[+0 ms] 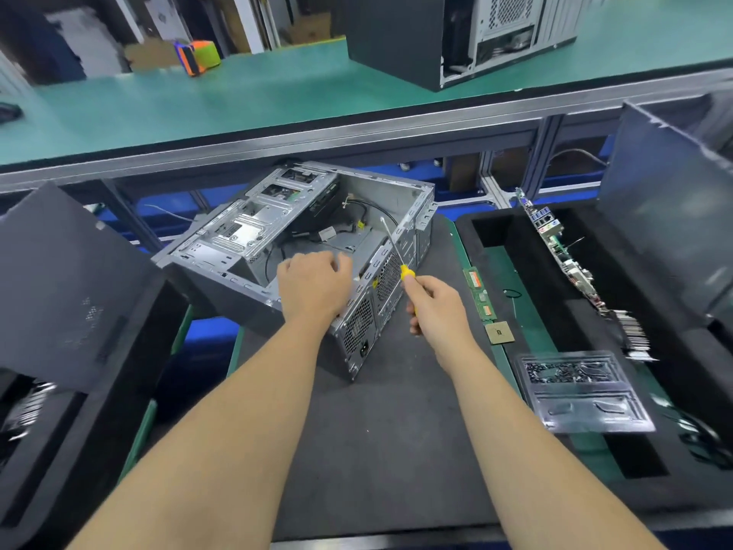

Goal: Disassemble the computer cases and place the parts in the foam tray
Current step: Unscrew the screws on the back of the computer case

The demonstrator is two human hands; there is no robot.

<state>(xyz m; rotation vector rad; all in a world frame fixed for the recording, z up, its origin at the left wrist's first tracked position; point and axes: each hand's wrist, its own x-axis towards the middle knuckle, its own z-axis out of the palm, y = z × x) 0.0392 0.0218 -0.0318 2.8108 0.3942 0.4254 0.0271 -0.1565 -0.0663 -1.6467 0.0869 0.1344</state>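
An open grey computer case (254, 232) lies on its side on the dark mat, cables loose inside it. My left hand (311, 283) grips the case's rear top edge with curled fingers. My right hand (436, 307) holds a yellow-handled screwdriver (396, 252), its shaft pointing up over the case's rear panel. To the right stands the black foam tray (496, 232). It carries a motherboard (563, 260) on edge, a RAM stick (480, 295), a CPU (499, 332) and a clear plastic screw box (583, 391).
Another black foam tray (99, 391) sits at the left with a dark side panel (67, 287) leaning in it. A second panel (666, 232) leans at the right. On the raised green shelf (238, 101) stand another computer case (456, 33) and an orange-green object (198, 56).
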